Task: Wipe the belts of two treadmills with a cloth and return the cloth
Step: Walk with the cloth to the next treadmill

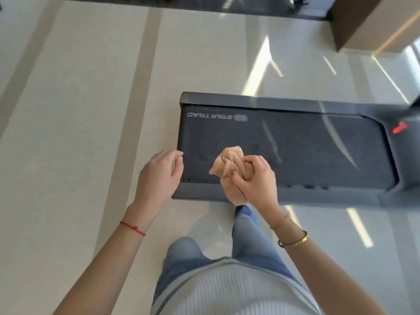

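Two hands reach out over the rear end of a treadmill. The right hand (254, 180) has its fingers curled tight round a bunched peach cloth (229, 171), which spills out of the fist toward 10 o'clock and hangs down below it toward 7 o'clock. The left hand (159, 176) holds nothing; its fingers are loosely bent, their tips just at the rear left corner of the treadmill deck, and whether they touch it cannot be told. The two hands are apart, the left at 9 o'clock of the right.

The cloth is over the near side of the dark belt (306, 151), close to its rear end; whether it rests on the belt or is held just above it cannot be told. The treadmill (250, 102) lies across the view, its rear end at 9 o'clock and its front running out toward 3 o'clock, where a small red mark (399, 128) shows. White lettering reading STAR TRAC (216, 116) appears upside down at the far rear corner of the belt.

A red string bracelet (133, 228) circles the left wrist and a gold bangle (293, 241) the right. Blue jeans (247, 237) and a white ribbed top (231, 292) fill the 6 o'clock edge. The treadmill stands on a pale floor (79, 110) with darker stripes.
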